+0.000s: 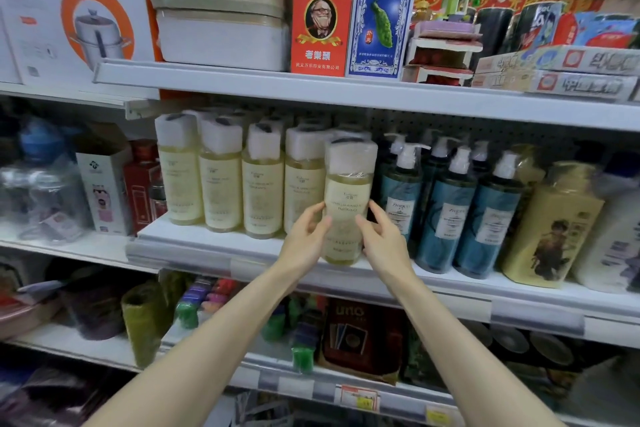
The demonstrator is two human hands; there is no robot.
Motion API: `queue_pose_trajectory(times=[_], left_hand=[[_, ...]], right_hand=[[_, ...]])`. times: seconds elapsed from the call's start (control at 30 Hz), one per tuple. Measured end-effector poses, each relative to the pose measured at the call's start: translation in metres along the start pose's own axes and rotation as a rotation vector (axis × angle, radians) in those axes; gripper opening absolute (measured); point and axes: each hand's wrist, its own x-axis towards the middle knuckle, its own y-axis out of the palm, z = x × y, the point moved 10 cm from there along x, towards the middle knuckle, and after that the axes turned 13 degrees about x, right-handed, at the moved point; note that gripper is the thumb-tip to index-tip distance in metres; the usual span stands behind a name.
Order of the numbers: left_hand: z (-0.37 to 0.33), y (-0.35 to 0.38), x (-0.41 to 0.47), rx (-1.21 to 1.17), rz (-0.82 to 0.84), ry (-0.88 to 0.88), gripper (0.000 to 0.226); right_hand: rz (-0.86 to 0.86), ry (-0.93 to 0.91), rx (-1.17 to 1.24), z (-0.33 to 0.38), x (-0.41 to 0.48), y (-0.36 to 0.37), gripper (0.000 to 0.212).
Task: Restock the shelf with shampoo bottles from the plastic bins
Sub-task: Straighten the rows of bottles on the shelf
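Seating bottle [348, 184] just left of teal pumps [401, 194]
My left hand [304, 236] and right hand [384, 239] are clasping its lower sides; I'm judging it heavy, wrap-slick.

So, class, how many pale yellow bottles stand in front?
5: four bottles along the shelf, a fifth bottle at their right between left hand and right hand. More hide behind.

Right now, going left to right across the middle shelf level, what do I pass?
White box → red box → pale yellow bottles → gripped bottle → teal pump bottles → big yellow bottle → white bottle
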Motion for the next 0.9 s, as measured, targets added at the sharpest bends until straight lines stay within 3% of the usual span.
queue_pose_trajectory(times=[0.47,0.63,0.77,0.9], left_hand=[[0.001,0.002,0.016,-0.009,0.054,-0.024,0.055],[0.002,0.002,0.023,0.015,0.050,-0.020,0.058],[-0.001,0.000,0.023,0.019,0.033,0.010,0.057],[-0.005,0.000,0.014,0.032,0.011,0.056,0.048]], right_hand=[[-0.055,0.050,0.099,-0.011,0.005,0.000,0.059],[-0.064,0.064,0.107,-0.011,0.010,0.002,0.079],[-0.063,0.060,0.126,-0.012,0.012,0.003,0.065],[-0.044,0.062,0.137,-0.013,0.008,0.007,0.071]])
